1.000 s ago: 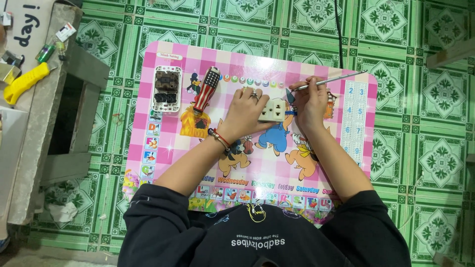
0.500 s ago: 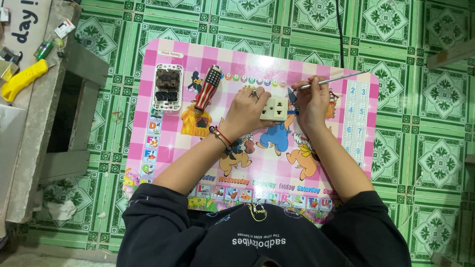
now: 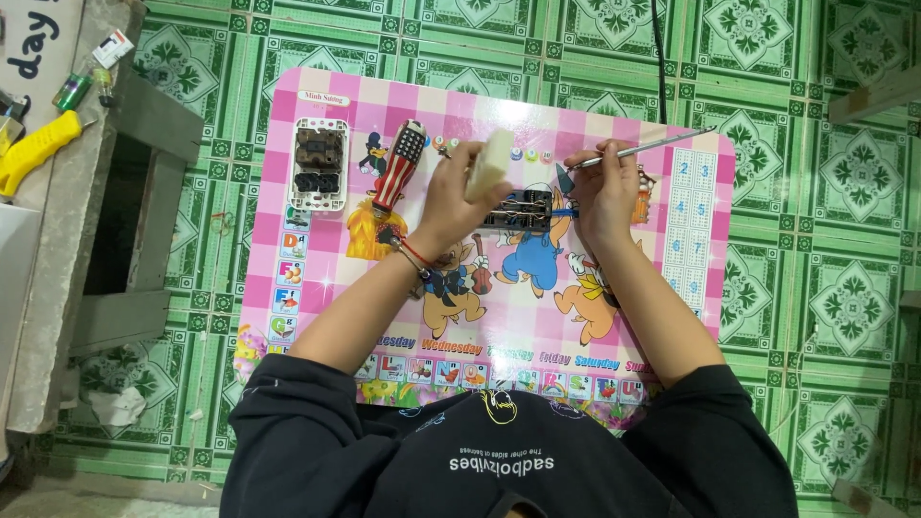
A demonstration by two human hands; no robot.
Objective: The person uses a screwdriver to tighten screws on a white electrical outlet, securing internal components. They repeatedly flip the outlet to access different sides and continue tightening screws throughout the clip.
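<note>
Right now your left hand has lifted a cream plastic cover clear of the dark socket body, which lies on the pink tabletop between your two hands. The left grip is closed on that cover, pinching it by its edges with the plate tilted up on its side. Your right hand sits just right of the socket body, its grip closed narrow around a thin metal tool whose shaft angles up and away to the right; whether its tip touches the socket body I cannot tell.

By the look of it the cover is light, stiff and smooth — likely a bit slippery, so the edges are the sound place to hold it, not the flat face. The socket body appears rigid with small exposed parts on top, probably easy to knock loose; its long sides look like the safest hold.

Counting outward from the socket body: one cover, one thin tool, one screwdriver with a striped red-and-white handle just to its left, and one more white socket plate with dark inserts further left. Well left of that, off the tabletop, lie one yellow-handled tool and one small green cylinder — too small to identify. One black cable runs across the green tiled floor above the socket body.
</note>
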